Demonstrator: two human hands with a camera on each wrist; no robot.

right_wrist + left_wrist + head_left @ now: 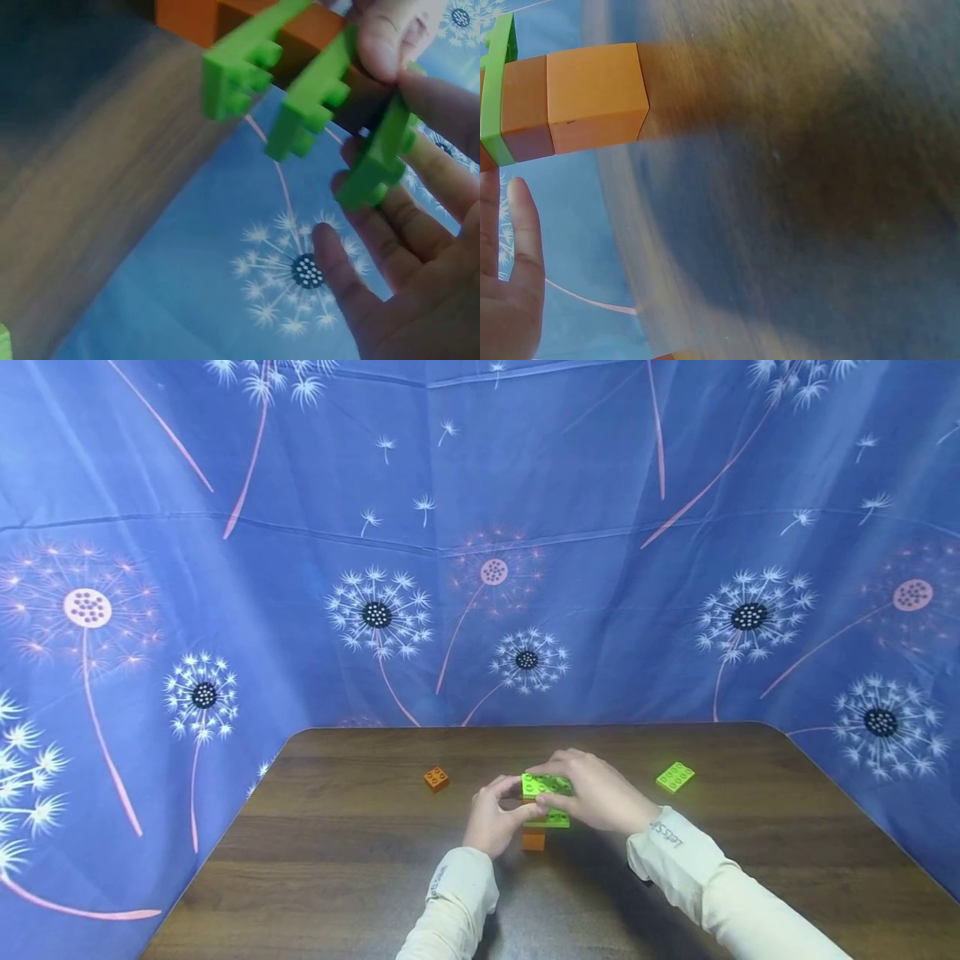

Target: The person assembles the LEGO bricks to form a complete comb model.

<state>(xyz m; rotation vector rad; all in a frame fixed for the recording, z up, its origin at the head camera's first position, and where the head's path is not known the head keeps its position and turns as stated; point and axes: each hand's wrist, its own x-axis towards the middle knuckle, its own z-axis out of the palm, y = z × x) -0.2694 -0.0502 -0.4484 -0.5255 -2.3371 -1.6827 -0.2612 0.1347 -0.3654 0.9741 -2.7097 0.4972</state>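
Note:
A tower of orange bricks (533, 841) and green flat bricks stands on the table in front of me. The right hand (600, 789) pinches the top green brick (534, 785) between thumb and fingers at the tower's upper end. Whether that brick is fully seated, I cannot tell. My left hand (493, 820) holds the upper tower from the left, its thumb (379, 45) against the side just below the top brick. In the right wrist view, two more green bricks (300, 112) jut out lower down. The left wrist view shows the tower's orange lower bricks (596, 94).
A small orange brick (436, 779) lies on the wooden table (337, 860), left of the tower. To the right, near the back, lies a loose green brick (676, 777). A blue dandelion-print cloth (600, 568) hangs behind the table.

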